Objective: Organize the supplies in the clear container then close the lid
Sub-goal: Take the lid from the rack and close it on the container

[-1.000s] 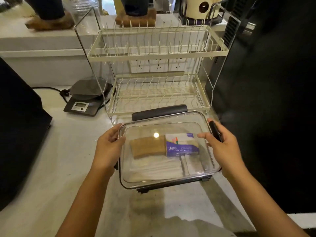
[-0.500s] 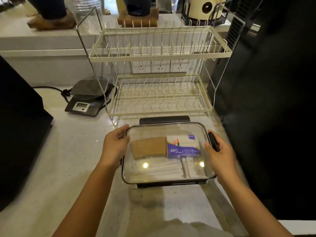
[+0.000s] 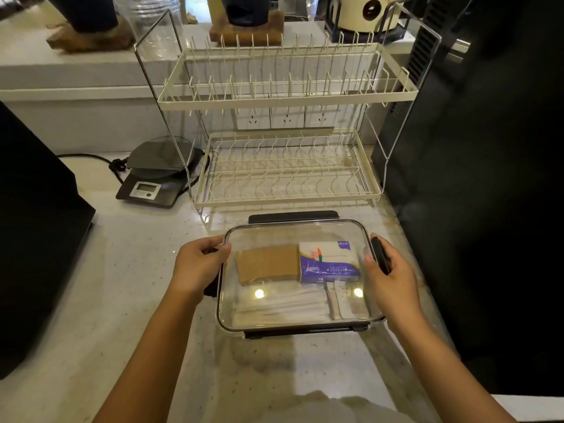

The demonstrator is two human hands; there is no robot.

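The clear container (image 3: 300, 326) rests on the counter with its clear lid (image 3: 293, 228) lying flat on top. Through the lid I see a brown cardboard sleeve (image 3: 267, 264), a purple and white tissue pack (image 3: 329, 265), and pale straws and sachets (image 3: 290, 306) along the near side. My left hand (image 3: 198, 264) grips the lid's left edge over the left clasp. My right hand (image 3: 389, 276) holds the right edge, fingers on the dark right clasp (image 3: 380, 254). Dark clasps show at the far edge (image 3: 293, 216) and near edge (image 3: 305, 332).
A cream two-tier dish rack (image 3: 287, 166) stands just behind the container. A digital kitchen scale (image 3: 155, 178) with a cord sits at the back left. Dark appliances flank the counter at left (image 3: 36, 239) and right (image 3: 473, 209). Wall sockets sit behind the rack.
The lid, tilted up at the near side a second ago, has come down flat onto the container. Both hands stayed on its left and right edges.
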